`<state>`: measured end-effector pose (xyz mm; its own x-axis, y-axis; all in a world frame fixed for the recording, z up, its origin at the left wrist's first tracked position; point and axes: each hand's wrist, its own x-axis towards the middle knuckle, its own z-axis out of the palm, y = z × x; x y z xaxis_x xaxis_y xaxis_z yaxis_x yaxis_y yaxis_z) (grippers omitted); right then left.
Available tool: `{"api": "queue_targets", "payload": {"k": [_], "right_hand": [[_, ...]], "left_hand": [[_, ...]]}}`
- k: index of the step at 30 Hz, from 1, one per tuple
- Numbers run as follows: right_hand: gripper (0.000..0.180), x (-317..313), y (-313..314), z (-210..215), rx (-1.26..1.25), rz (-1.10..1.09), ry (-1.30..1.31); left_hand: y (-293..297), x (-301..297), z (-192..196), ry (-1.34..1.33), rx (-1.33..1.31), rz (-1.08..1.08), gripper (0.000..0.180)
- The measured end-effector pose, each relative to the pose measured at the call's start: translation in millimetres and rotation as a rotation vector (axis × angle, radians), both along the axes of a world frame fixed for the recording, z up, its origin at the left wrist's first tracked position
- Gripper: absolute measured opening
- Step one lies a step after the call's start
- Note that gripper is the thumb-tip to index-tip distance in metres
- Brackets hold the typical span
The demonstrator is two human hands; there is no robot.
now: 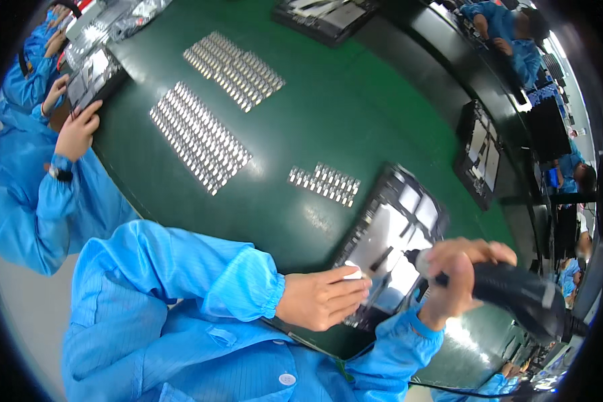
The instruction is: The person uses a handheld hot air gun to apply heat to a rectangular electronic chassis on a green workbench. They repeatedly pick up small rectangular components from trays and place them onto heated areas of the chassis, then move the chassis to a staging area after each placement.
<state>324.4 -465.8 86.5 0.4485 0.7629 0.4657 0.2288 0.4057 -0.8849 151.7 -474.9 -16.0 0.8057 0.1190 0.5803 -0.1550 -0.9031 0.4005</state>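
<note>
Driver (516, 295) grasped above a flat black device (380, 234)

In the head view, the device lies at a slant on the green tabletop (268, 214), close in front of the person; a small sheet of shiny parts (325, 184) sits just beyond its left edge. The right hand (454, 276) is wrapped around the driver near its nose, which points at the device; contact cannot be told. The left hand (325, 298) lies along the near left edge, fingers together, a small white thing (353, 270) at the fingertips; whether it pinches that is unclear. The device looks stiff yet thin, probably fairly light, its glossy inner faces slippery and easily marked, so the dark outer frame seems the safest hold. The driver looks solid and nose-controlled, best held around its barrel.
</note>
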Motion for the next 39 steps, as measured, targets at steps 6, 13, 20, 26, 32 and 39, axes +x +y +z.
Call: {"api": "queue_targets", "payload": {"k": [6, 13, 20, 26, 32, 39], "right_hand": [[0.044, 7.2, -35.7, 18.1, -0.025, -0.023, -0.032], [0.053, 11.9, -65.8, 20.1, -0.178, -0.039, 0.108], [0.059, 17.6, -113.7, -41.3, 0.160, -0.093, 0.391], [0.064, 40.1, -115.3, -63.4, -0.009, -0.156, 0.343], [0.058, 62.3, -125.0, -59.3, 0.068, -0.045, 0.286], [0.064, 64.8, -130.4, -55.3, -0.020, -0.101, 0.392]], "left_hand": [[53.3, 19.9, 13.2, 0.156, 0.096, 0.188, 0.034], [175.9, 77.3, 28.5, 0.315, 0.121, 0.408, 0.029], [250.1, 77.2, 46.6, 0.471, 0.471, 0.801, 0.024], [413.6, -23.0, -5.9, 0.673, 0.840, 1.156, 0.037], [411.6, -27.7, 22.8, 0.654, 0.518, 0.895, 0.051], [341.9, -17.8, 109.4, 0.039, 0.607, 1.056, 0.034]]}}
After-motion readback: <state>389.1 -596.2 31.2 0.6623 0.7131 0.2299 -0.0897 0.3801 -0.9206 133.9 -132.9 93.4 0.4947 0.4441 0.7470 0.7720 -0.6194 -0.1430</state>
